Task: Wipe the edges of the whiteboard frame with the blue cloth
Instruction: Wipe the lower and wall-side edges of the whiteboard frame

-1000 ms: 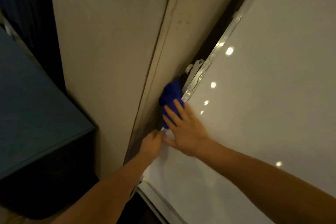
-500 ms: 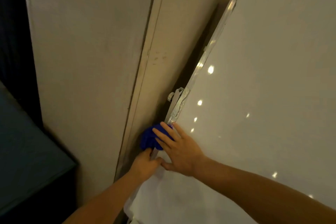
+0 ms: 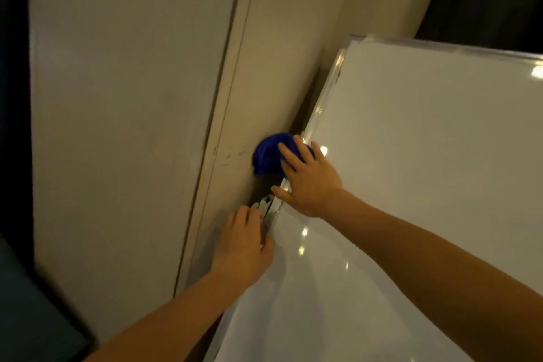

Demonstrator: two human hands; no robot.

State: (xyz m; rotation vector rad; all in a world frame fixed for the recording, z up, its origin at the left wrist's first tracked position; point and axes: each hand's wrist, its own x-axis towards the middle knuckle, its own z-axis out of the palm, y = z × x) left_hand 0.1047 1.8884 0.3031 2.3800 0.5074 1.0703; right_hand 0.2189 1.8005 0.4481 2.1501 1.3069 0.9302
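A white whiteboard (image 3: 411,170) leans at an angle, its metal frame edge (image 3: 323,100) running up the left side to a top corner. My right hand (image 3: 308,179) presses a bunched blue cloth (image 3: 269,154) against that left frame edge, fingers spread over the cloth and palm on the board. Lower down, my left hand (image 3: 244,241) grips the frame edge beside a metal bracket (image 3: 266,206). The cloth bulges out to the left of the frame, close to the wall.
A beige wall (image 3: 132,126) with a vertical trim strip (image 3: 229,126) stands just left of the board, leaving a narrow dark gap. A dark teal surface (image 3: 32,317) sits at the lower left. Ceiling lights reflect on the board.
My right hand has slid the cloth up the left frame edge, past the metal bracket. My left hand has kept its hold lower on the edge. The view has tilted up, showing the board's top corner.
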